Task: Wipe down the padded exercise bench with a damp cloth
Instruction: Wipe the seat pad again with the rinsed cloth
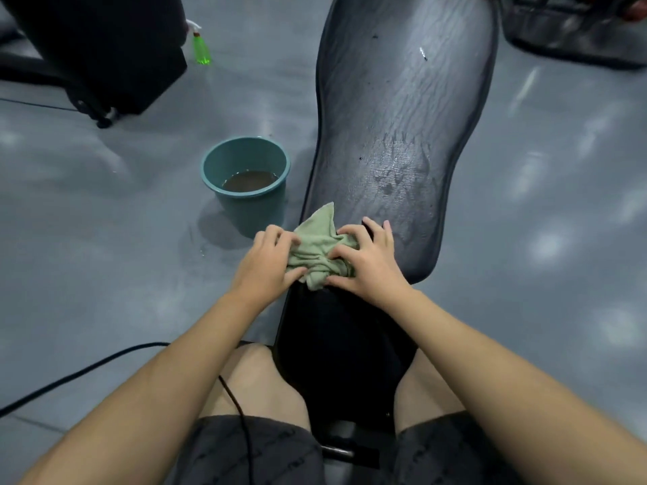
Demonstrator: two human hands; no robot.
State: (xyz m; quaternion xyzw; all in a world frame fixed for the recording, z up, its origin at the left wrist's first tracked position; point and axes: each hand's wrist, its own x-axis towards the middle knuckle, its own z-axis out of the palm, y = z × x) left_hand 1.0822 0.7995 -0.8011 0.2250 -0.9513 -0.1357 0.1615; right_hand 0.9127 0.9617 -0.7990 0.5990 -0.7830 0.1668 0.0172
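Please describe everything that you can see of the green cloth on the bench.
The cloth is pale green and looks like soft towelling. It is bunched and wrinkled, not spread flat, and one corner points away toward the far left. It lies at the near end of the long dark pad of the bench. The left hand grips its left side and the right hand pinches its right side. I cannot tell whether it is damp.

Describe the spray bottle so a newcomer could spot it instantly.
Start at the dark padded bench running up the middle. On the floor to its left, beyond the teal bucket, stands a small spray bottle. Its bright green liquid and white trigger set it apart.
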